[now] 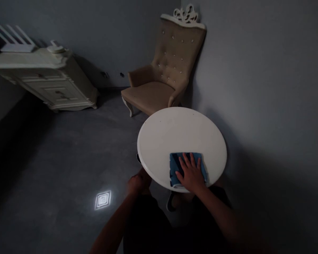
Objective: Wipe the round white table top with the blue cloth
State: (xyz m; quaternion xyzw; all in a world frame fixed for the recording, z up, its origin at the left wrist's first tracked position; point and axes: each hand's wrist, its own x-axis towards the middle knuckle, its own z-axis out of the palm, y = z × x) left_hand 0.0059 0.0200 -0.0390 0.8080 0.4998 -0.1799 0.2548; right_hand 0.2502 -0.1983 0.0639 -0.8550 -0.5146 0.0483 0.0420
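Note:
A folded blue cloth (175, 171) with dark patches lies near the front edge of the round white table (169, 130). My right hand (192, 174) rests flat on top of it, fingers spread and pressing it to the tabletop, not gripping it. Lower and to the left, my left hand (137, 182) sits by my knee, just off the table's front left rim. Its fingers are turned away in the dark, so their shape is hidden. A few tiny dark specks show on the far part of the tabletop.
Behind the table stands a brown tufted armchair (151, 93) with a carved white crest. At left, a pale cabinet (53, 84) carries a white router (18, 47) and a small round white object (56, 48). A grey wall (267, 88) borders the right side.

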